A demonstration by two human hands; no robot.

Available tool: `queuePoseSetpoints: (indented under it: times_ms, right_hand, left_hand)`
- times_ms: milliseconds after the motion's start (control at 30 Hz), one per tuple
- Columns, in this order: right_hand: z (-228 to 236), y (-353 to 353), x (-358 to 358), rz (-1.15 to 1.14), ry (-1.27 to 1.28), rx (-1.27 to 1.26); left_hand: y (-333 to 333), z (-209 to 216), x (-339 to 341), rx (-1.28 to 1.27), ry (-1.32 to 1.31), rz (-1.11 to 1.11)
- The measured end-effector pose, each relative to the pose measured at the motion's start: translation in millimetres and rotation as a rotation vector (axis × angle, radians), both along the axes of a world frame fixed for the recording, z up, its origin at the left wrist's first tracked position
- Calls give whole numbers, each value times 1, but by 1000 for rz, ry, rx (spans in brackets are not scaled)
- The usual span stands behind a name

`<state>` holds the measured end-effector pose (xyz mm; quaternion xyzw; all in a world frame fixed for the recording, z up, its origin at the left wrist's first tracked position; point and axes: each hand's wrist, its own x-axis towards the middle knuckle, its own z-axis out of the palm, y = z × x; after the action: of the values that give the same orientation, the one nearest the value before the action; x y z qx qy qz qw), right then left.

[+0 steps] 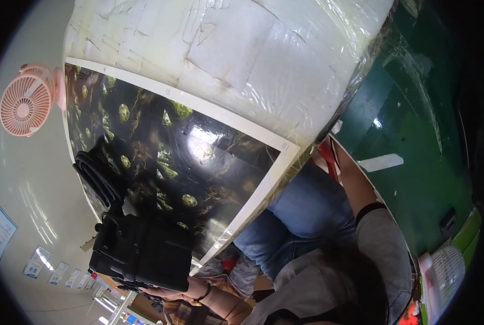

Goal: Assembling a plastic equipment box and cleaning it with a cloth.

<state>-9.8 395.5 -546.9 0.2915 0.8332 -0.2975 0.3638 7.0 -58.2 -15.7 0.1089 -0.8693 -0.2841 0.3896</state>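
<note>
Reaching to the lower edge of the black case, the left hand sits there perhaps to steady or support it; its fingers are partly hidden, so how closed they are cannot be told. The right hand, beside a red object at the table's edge, is mostly hidden too (whether it grips that object, I cannot tell). The case is at the near left corner of the dark patterned sheet, probably for easy reach. It looks boxy and matte, with a ribbed black hose-like piece beyond it.
</note>
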Motion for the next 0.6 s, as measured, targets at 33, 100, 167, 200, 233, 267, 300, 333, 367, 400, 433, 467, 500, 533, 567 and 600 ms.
queuePoseSetpoints:
  times_ms: [33,100,167,200,233,267,300,333,367,400,433,467,500,533,567,600]
  right_hand:
    - [1,2,3,4,5,-11]
    - [5,8,11,6,13,-42]
    - [9,15,19,1,18,-82]
    - [11,14,24,4,8,-81]
    - [13,17,29,0,10,-101]
    - [15,20,33,-5,11,-126]
    - [18,24,38,-10,11,-149]
    - [21,27,43,-15,13,-177]
    - [25,32,48,-18,17,-203]
    - [29,37,54,-20,17,-232]
    - [34,42,59,-26,18,-261]
    - [38,46,65,-30,16,-296]
    - [43,51,71,-36,17,-328]
    - [47,55,77,-39,14,-361]
    - [52,59,83,-47,9,-397]
    - [57,65,88,-50,9,-440]
  left_hand:
    - [-5,-3,4,-43,-3,-1]
    - [-8,-5,6,148,55,-30]
    - [-3,-4,2,208,81,-72]
    - [2,-4,-1,204,86,-109]
    - [8,-2,-4,58,44,-96]
    - [14,-1,-7,77,49,-112]
    - [19,-1,-8,-41,9,-79]
    - [25,-2,-7,-141,-19,-22]
    - [29,-4,-7,-98,-14,-60]
    - [33,-5,-4,-39,1,-75]
    - [34,-5,-4,-1,23,-58]
    - [36,-4,-5,36,47,-42]
    - [37,-1,-9,48,76,5]
    - [41,3,-11,-9,83,84]
    - [45,7,-16,-64,88,164]
    - [54,15,-19,-187,75,273]
